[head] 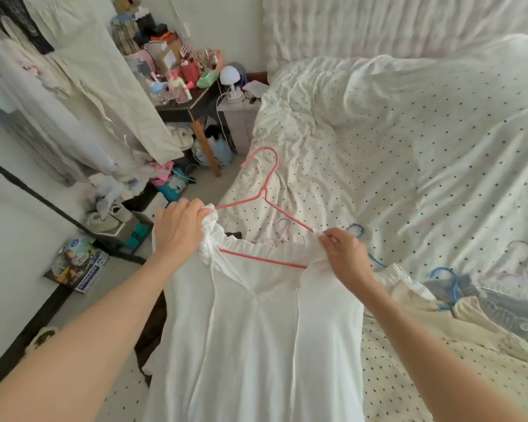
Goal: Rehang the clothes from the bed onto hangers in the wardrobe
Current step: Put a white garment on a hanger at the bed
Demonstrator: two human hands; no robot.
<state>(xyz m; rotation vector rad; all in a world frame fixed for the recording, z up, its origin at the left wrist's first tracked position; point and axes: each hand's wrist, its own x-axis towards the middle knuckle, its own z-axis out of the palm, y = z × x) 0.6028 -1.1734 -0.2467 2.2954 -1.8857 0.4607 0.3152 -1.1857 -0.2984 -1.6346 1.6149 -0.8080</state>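
Observation:
A white dress (256,336) hangs in front of me over the near edge of the bed (409,166). A pink wire hanger (269,190) sits inside its neckline, hook pointing away from me. My left hand (179,228) grips the dress's left shoulder bunched over the hanger's left end. My right hand (345,257) pinches the dress's right shoulder at the hanger's right end. A cream garment (457,339) and a grey garment (494,303) lie on the bed to the right, with blue hangers (448,284) among them.
Pale clothes (73,86) hang at the upper left on a rack. A cluttered dark side table (192,105) stands beyond the bed's left edge. Shoes (110,217), bags and a magazine (77,266) lie on the floor at the left.

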